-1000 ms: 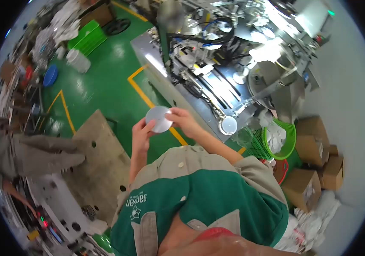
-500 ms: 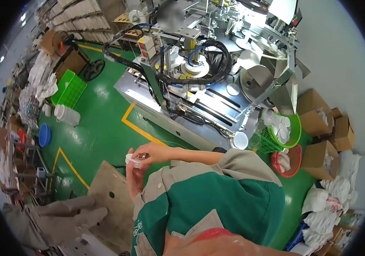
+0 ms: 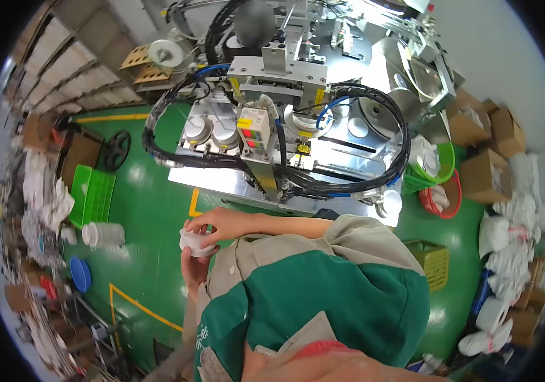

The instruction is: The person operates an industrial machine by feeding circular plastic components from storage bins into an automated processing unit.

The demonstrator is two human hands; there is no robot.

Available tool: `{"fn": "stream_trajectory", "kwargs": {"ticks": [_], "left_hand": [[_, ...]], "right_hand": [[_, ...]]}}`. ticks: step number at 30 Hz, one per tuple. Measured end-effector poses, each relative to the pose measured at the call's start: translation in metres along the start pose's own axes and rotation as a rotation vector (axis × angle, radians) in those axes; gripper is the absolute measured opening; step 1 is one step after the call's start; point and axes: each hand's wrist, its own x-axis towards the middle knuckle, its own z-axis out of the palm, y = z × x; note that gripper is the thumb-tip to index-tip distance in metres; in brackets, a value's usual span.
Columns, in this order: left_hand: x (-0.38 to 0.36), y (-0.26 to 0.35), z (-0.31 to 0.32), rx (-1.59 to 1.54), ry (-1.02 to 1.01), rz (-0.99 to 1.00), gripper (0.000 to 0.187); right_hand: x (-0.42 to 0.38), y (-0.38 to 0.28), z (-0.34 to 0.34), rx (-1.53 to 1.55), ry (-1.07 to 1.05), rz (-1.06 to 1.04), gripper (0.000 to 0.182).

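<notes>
My left hand (image 3: 194,270) holds a small white round plastic container (image 3: 197,244) from below, thumb against its side. From above, my right hand (image 3: 221,224) curls its fingers over the container's top and near edge. Both hands are closed on it, in front of my chest at the left. Whether the container has a separate lid is too small to tell. Beyond my hands stands a metal machine (image 3: 221,184) carrying white round pieces (image 3: 197,129), with thick black cable loops over it.
A green crate (image 3: 92,197), a white plastic drum (image 3: 103,235) and a blue basin (image 3: 80,274) are on the floor at left. At right stand a green basket (image 3: 445,159) with white pieces, a red basket (image 3: 456,197) and cardboard boxes (image 3: 486,175).
My view has swung, so the machine sits further left and the board and grey clothing at lower left have gone. The container is tilted, showing more of its side; both hands keep hold.
</notes>
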Motion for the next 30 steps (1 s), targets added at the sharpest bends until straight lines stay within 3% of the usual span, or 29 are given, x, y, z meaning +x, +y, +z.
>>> {"fn": "stream_trajectory", "kwargs": {"ticks": [2,8,10,11,14,16,18,19,20,21,24,26,30], "left_hand": [[0.034,0.008,-0.033,0.007,-0.059,-0.12,0.075],[0.145,0.056,-0.035,0.13,-0.306,-0.373,0.069],[0.174,0.075,-0.032,0.193,-0.372,-0.449,0.063],[0.19,0.08,-0.036,0.197,-0.449,-0.49,0.062],[0.225,0.095,-0.044,0.224,-0.521,-0.613,0.069],[0.245,0.091,-0.052,0.205,-0.575,-0.684,0.075],[0.254,0.087,-0.054,0.149,-0.54,-0.682,0.077],[0.261,0.085,-0.056,0.102,-0.52,-0.73,0.075],[0.256,0.094,-0.042,0.189,-0.379,-0.701,0.068],[0.257,0.091,-0.042,0.245,-0.255,-0.621,0.061],[0.252,0.099,-0.034,0.318,-0.165,-0.509,0.051],[0.246,0.093,-0.03,0.439,-0.236,-0.425,0.051],[0.242,0.082,-0.025,0.684,-0.182,-0.226,0.058]], "right_hand": [[0.011,0.008,-0.008,-0.083,0.118,0.049,0.048],[0.05,0.037,-0.024,-0.335,0.415,0.208,0.056],[0.06,0.002,-0.031,-0.189,0.436,0.441,0.059],[0.064,0.023,-0.024,-0.262,0.536,0.489,0.049],[0.083,-0.028,-0.033,-0.079,0.571,0.837,0.047],[0.084,-0.02,-0.03,-0.377,0.504,0.829,0.059],[0.073,0.05,-0.011,-0.678,0.539,0.886,0.049],[0.057,0.127,0.002,-0.94,0.885,0.594,0.043],[0.064,0.105,-0.003,-0.83,0.947,0.738,0.034],[0.081,0.073,-0.007,-0.487,1.164,0.697,0.028],[0.095,0.041,-0.011,-0.809,1.028,0.637,0.022],[0.105,0.041,-0.003,-0.814,0.938,0.548,0.023],[0.103,0.059,-0.005,-0.614,0.88,0.5,0.025]]}}
